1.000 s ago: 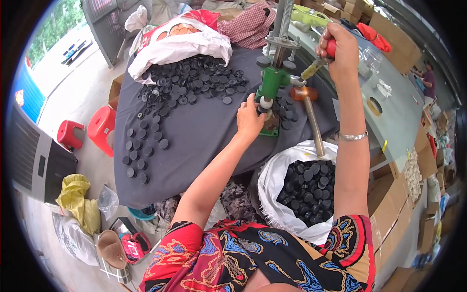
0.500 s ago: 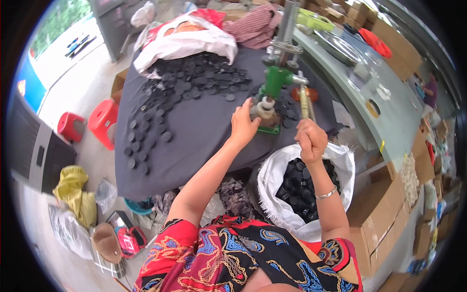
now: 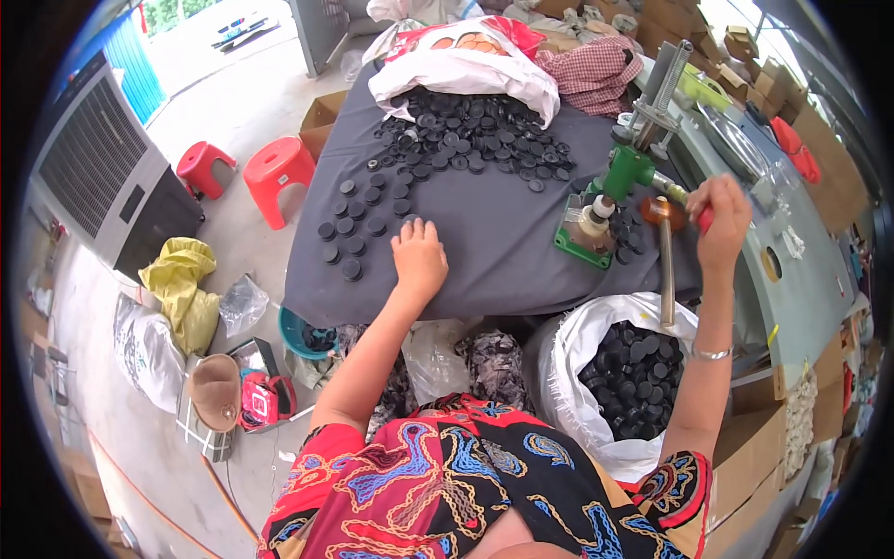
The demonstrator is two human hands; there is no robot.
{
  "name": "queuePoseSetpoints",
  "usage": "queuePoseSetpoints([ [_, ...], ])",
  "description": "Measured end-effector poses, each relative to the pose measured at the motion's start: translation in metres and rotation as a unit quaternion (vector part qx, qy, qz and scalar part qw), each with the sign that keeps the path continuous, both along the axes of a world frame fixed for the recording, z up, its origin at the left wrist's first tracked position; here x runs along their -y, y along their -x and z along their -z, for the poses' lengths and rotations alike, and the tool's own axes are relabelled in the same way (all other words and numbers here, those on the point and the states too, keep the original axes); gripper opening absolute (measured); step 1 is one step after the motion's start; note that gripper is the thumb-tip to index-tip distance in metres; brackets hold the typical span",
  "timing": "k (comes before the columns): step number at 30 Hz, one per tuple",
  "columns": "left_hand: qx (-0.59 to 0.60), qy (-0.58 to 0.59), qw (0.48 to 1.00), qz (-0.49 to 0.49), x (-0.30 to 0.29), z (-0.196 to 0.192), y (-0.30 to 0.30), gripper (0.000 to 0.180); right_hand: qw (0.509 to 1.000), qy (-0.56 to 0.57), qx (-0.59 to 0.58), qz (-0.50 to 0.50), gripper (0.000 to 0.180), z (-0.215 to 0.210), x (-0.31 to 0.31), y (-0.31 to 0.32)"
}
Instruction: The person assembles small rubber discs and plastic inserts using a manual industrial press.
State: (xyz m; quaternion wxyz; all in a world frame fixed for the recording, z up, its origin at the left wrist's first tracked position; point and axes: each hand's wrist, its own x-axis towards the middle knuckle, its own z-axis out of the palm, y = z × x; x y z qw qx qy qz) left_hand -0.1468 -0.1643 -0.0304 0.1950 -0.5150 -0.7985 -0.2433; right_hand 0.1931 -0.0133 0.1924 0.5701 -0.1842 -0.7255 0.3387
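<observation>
My left hand [image 3: 419, 261] lies palm down on the dark cloth of the table, fingers stretched out. Its fingertips reach the edge of the loose round black caps [image 3: 375, 226]; whether they touch one I cannot tell. My right hand [image 3: 723, 224] is closed round the lever handle of a green hand press, and a bit of its red knob [image 3: 705, 219] shows. The green press [image 3: 625, 173] stands at the table's right side, with a pale round fitting [image 3: 593, 222] under its ram. Beside it, a metal rod [image 3: 667, 275] extends from an orange-brown round piece [image 3: 662, 213].
A white sack [image 3: 610, 307] of black caps stands below the table's front edge. More caps spill from a red and white bag [image 3: 461, 70] at the back. Two red stools [image 3: 277, 174] and an air cooler [image 3: 112, 158] are at left; a grey side table [image 3: 792, 242] is at right.
My left hand has left the press and moved left to the scattered caps. My right hand has swung the lever outward to the right. The whole view has shifted.
</observation>
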Motion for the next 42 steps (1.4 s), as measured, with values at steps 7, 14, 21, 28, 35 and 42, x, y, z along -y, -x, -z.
queuePoseSetpoints([
  [7,0.107,-0.11,0.983,0.1,0.001,-0.004,-0.013,0.038,0.992,0.101,-0.069,0.011,0.027,-0.047,-0.053,0.005],
  [14,0.156,-0.083,0.983,0.038,-0.025,0.004,0.006,0.051,0.989,0.127,-0.076,-0.011,0.026,-0.063,-0.067,0.005],
  [21,0.133,-0.08,0.987,0.039,-0.036,0.005,0.011,0.04,0.991,0.102,-0.081,-0.037,0.025,-0.058,-0.069,0.01],
  [28,0.24,-0.132,0.949,0.154,-0.067,-0.011,-0.025,0.049,0.99,0.09,-0.087,-0.061,0.026,-0.061,-0.076,0.009],
  [35,0.321,-0.102,0.884,0.323,-0.132,-0.05,-0.132,0.068,0.99,0.097,-0.095,-0.048,0.026,-0.06,-0.073,0.01],
  [42,0.297,-0.058,0.912,0.277,-0.173,-0.04,-0.159,0.08,0.988,0.104,-0.102,-0.051,0.026,-0.06,-0.071,0.01],
])
